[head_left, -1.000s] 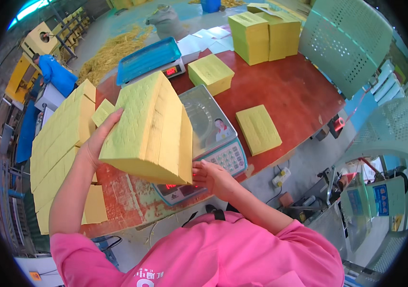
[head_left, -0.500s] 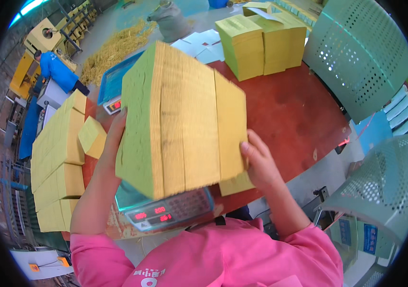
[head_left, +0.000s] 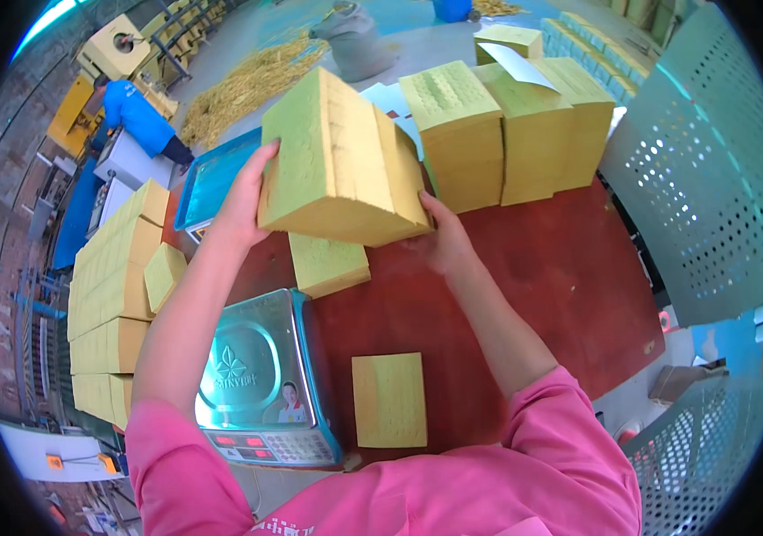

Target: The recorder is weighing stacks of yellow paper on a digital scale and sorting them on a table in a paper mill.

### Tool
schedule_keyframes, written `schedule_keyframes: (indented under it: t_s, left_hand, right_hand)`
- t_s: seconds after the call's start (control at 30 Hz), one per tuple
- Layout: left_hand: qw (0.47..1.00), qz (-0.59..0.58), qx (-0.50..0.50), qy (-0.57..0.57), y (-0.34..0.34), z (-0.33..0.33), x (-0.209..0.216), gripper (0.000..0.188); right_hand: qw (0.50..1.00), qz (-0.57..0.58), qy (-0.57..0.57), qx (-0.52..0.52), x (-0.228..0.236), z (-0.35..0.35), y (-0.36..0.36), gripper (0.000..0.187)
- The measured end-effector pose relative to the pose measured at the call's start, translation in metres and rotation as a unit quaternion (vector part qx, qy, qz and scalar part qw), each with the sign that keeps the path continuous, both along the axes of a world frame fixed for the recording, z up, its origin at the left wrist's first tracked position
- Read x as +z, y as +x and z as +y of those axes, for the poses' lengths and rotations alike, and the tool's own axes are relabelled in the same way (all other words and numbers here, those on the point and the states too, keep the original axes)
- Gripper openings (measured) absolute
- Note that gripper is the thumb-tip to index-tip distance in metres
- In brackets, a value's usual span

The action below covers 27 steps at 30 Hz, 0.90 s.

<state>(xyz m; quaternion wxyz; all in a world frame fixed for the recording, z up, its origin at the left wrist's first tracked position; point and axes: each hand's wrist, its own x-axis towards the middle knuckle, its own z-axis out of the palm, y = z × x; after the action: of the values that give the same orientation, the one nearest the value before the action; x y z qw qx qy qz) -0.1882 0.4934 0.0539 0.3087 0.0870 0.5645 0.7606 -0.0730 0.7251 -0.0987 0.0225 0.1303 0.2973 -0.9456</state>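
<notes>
Between my two hands, a thick stack of yellow paper (head_left: 319, 147) is held tilted above the red table, with grooves along its cut side. My left hand (head_left: 246, 192) presses its left face, and my right hand (head_left: 442, 234) grips its lower right end. Beneath it, partly hidden, lies a smaller yellow paper stack (head_left: 330, 263). Nearer to me stands a digital scale (head_left: 247, 371) with a bare metal pan and a lit red display. Right of the scale lies a thin yellow paper stack (head_left: 389, 400). Tall yellow stacks (head_left: 464, 161) stand at the back, one bearing a white sheet (head_left: 517, 65).
Rows of yellow paper blocks (head_left: 100, 286) line the left side of the red table (head_left: 569, 286). A blue tray (head_left: 212, 183) sits behind them. Perforated metal guards (head_left: 694, 161) border the right. A person in blue (head_left: 138, 116) works at far left, near a grey sack (head_left: 350, 43).
Both hands have carried the paper stack away from me, toward the back of the table. The scale's pan and the thin stack beside it have come into clear view.
</notes>
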Motion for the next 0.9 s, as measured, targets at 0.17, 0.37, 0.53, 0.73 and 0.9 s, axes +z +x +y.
schedule_keyframes:
  t_s: [0.17, 0.37, 0.53, 0.73, 0.9]
  left_hand:
    - [0.998, -0.042, -0.003, -0.052, -0.040, 0.033, -0.005, 0.051]
    - [0.993, -0.067, -0.031, -0.090, -0.071, 0.051, -0.029, 0.052]
    - [0.980, -0.078, -0.052, -0.174, -0.088, 0.076, -0.038, 0.056]
    - [0.974, -0.065, -0.078, -0.203, -0.080, 0.100, -0.034, 0.061]
    - [0.980, -0.017, -0.061, -0.190, -0.053, 0.100, -0.047, 0.059]
  right_hand:
    - [0.999, -0.018, -0.022, -0.026, -0.020, 0.011, -0.034, 0.046]
    - [0.995, -0.061, -0.046, -0.060, -0.033, 0.003, -0.052, 0.053]
    - [0.981, -0.045, -0.142, -0.123, -0.047, 0.000, -0.062, 0.051]
    - [0.982, -0.033, -0.092, -0.165, -0.045, -0.004, -0.027, 0.057]
    - [0.985, -0.070, -0.024, -0.157, -0.040, -0.005, 0.019, 0.060]
